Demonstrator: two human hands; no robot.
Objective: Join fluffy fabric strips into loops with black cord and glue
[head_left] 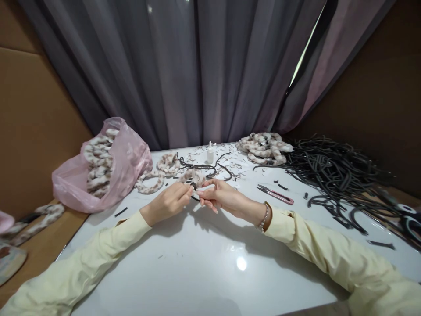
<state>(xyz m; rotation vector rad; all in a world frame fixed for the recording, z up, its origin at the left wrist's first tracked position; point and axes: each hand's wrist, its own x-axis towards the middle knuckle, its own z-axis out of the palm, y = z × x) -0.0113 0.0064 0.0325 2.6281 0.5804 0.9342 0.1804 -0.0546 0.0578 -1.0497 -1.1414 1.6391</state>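
My left hand [169, 203] is closed, its fingertips pinching a furry white-and-brown tube [190, 176] near a short black end piece. Close against it, my right hand [223, 196] has thumb and fingers bent around the same spot; exactly what they pinch is too small to make out. Below the fingertips a bit of black cord pokes out. Beyond the hands lie loose black cords [200, 166] and furry rings [149, 182]. A small white dropper bottle [210, 154] stands upright behind them.
At left a pink plastic bag [131, 149] holds several furry tubes. More furry rings [263, 147] lie at back right, beside a large heap of black cords [332, 166]. Pink-handled thread snips [276, 194] rest on the white table [158, 281]. Cut scraps are scattered about.
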